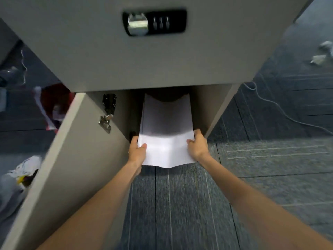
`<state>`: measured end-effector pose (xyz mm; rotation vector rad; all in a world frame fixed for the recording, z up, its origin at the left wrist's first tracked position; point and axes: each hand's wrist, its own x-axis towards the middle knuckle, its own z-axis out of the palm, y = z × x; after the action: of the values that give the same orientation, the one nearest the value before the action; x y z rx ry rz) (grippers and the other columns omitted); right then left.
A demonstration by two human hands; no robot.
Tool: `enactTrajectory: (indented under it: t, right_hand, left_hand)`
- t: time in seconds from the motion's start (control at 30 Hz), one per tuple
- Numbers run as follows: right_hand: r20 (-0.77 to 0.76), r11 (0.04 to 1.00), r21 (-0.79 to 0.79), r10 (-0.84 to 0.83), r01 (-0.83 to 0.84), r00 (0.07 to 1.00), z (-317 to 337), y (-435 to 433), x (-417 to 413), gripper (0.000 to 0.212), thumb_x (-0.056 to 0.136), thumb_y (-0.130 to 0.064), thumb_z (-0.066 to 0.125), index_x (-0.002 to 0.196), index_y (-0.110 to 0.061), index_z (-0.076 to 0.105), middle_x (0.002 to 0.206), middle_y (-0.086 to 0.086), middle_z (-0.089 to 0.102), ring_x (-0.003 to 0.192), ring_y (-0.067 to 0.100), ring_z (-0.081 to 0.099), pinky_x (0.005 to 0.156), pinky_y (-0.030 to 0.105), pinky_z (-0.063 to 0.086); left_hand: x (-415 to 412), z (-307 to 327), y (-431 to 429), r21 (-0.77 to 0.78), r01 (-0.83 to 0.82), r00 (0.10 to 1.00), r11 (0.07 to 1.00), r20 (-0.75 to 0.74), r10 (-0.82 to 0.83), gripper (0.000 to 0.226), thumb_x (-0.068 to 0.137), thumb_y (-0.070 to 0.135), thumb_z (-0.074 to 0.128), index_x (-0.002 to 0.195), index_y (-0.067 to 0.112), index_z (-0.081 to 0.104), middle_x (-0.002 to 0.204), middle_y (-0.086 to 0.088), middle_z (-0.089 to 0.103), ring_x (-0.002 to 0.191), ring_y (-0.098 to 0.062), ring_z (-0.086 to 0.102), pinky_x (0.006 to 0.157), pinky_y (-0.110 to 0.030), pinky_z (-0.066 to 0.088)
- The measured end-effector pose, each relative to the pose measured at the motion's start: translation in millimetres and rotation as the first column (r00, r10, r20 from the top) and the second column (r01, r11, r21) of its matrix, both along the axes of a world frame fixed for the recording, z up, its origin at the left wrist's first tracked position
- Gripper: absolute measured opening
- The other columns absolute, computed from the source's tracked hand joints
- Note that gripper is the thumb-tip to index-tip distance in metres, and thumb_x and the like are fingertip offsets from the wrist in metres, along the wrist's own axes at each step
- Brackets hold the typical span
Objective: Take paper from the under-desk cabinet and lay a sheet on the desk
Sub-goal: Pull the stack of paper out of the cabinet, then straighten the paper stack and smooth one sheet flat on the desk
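A stack of white paper (166,134) sticks halfway out of the open grey under-desk cabinet (126,56), its far end still in the dark compartment. My left hand (137,150) grips the paper's left edge, thumb on top. My right hand (197,144) grips the right edge the same way. The sheets sag in the middle between my hands. The cabinet door (75,141) stands swung open to the left, its hinge (107,112) showing. The desk top is out of view.
A combination lock (155,21) sits on the cabinet's upper front. Dark grey carpet (180,204) lies below. A white cable (270,103) runs across the floor at right. Bags and clutter (23,170) lie at the left, crumpled white things (322,55) far right.
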<state>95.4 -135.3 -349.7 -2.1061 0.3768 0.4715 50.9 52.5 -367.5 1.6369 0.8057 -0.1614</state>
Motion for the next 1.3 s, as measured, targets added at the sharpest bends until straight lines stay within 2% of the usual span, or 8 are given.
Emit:
enactTrajectory:
  t: [0.1, 0.33, 0.43, 0.77, 0.97, 1.1, 1.2, 1.3]
  right_hand:
    - [-0.045, 0.999, -0.039, 0.009, -0.011, 0.999, 67.5, -7.7, -43.1, 0.030, 0.092, -0.001, 0.042, 0.122, 0.000, 0.043, 0.120, 0.022, 0.058, 0.104, 0.037, 0.057, 0.085, 0.041, 0.049]
    - [-0.203, 0.992, -0.081, -0.115, 0.101, 0.972, 232.0, -31.3, -143.4, 0.034, 0.089, 0.003, 0.042, 0.123, 0.002, 0.045, 0.122, 0.022, 0.059, 0.104, 0.037, 0.058, 0.085, 0.042, 0.050]
    - [-0.226, 0.988, -0.084, -0.142, 0.126, 0.964, 289.7, -35.1, -182.6, 0.028, 0.092, 0.002, 0.042, 0.120, 0.004, 0.045, 0.118, 0.021, 0.059, 0.088, 0.027, 0.051, 0.072, 0.035, 0.043]
    - [-0.201, 0.976, 0.020, -0.210, 0.218, 0.957, 386.1, -46.7, -258.7, 0.010, 0.092, -0.002, 0.041, 0.101, -0.005, 0.043, 0.096, 0.011, 0.054, 0.080, 0.026, 0.052, 0.064, 0.035, 0.043]
    - [-0.094, 0.963, 0.122, -0.231, 0.242, 0.968, 437.7, -69.2, -284.3, 0.009, 0.090, 0.001, 0.041, 0.095, -0.007, 0.042, 0.098, 0.015, 0.055, 0.081, 0.026, 0.050, 0.065, 0.034, 0.039]
    - [-0.018, 0.956, 0.163, -0.243, 0.243, 0.970, 477.1, -85.6, -286.7, 0.009, 0.090, 0.001, 0.041, 0.093, -0.008, 0.041, 0.090, 0.006, 0.052, 0.079, 0.025, 0.048, 0.058, 0.030, 0.035]
    - [0.027, 0.947, 0.203, -0.258, 0.247, 0.966, 506.8, -95.8, -281.3, 0.011, 0.090, 0.002, 0.041, 0.096, -0.007, 0.043, 0.093, 0.007, 0.054, 0.080, 0.024, 0.050, 0.063, 0.032, 0.039]
    - [0.089, 0.954, 0.204, -0.243, 0.221, 0.966, 536.3, -105.4, -266.3, 0.012, 0.089, 0.002, 0.040, 0.093, -0.010, 0.041, 0.086, 0.000, 0.053, 0.080, 0.023, 0.050, 0.060, 0.029, 0.038]
  left_hand:
    - [-35.0, 73.3, -8.6, -0.021, 0.000, 0.997, 1.000, -0.083, -0.002, 0.034, 0.097, 0.001, 0.039, 0.129, 0.009, 0.046, 0.115, -0.007, 0.056, 0.099, -0.024, 0.056, 0.084, -0.034, 0.048]
    - [-124.7, 236.4, -19.3, -0.089, 0.071, 0.968, 0.993, -0.234, -0.090, 0.032, 0.097, 0.002, 0.041, 0.128, 0.007, 0.045, 0.111, -0.007, 0.055, 0.079, -0.015, 0.055, 0.057, -0.024, 0.043]
    - [-158.7, 292.1, -20.6, -0.117, 0.102, 0.955, 0.988, -0.267, -0.130, 0.027, 0.098, 0.003, 0.040, 0.123, 0.010, 0.045, 0.109, -0.007, 0.056, 0.075, -0.012, 0.054, 0.058, -0.025, 0.044]
    - [-227.4, 393.2, -17.3, -0.184, 0.130, 0.959, 0.974, -0.227, -0.170, 0.035, 0.099, 0.008, 0.043, 0.133, 0.013, 0.040, 0.120, -0.004, 0.056, 0.100, -0.024, 0.058, 0.062, -0.028, 0.049]
    - [-250.3, 447.8, -31.3, -0.251, 0.151, 0.975, 0.956, -0.120, -0.186, 0.024, 0.097, 0.007, 0.049, 0.119, 0.016, 0.044, 0.127, -0.008, 0.057, 0.106, -0.028, 0.059, 0.085, -0.039, 0.052]
    - [-249.4, 493.8, -40.2, -0.202, 0.221, 0.971, 0.954, -0.045, -0.234, 0.024, 0.094, 0.006, 0.054, 0.114, 0.015, 0.047, 0.124, -0.008, 0.059, 0.104, -0.027, 0.061, 0.078, -0.035, 0.054]
    - [-240.8, 528.5, -45.4, -0.165, 0.266, 0.961, 0.950, -0.034, -0.275, 0.020, 0.090, 0.001, 0.058, 0.101, 0.016, 0.053, 0.118, -0.008, 0.063, 0.107, -0.031, 0.062, 0.085, -0.040, 0.054]
    - [-222.9, 565.1, -49.6, -0.082, 0.338, 0.939, 0.938, -0.035, -0.342, 0.027, 0.086, -0.002, 0.060, 0.111, 0.006, 0.054, 0.110, -0.006, 0.065, 0.092, -0.022, 0.063, 0.085, -0.039, 0.053]
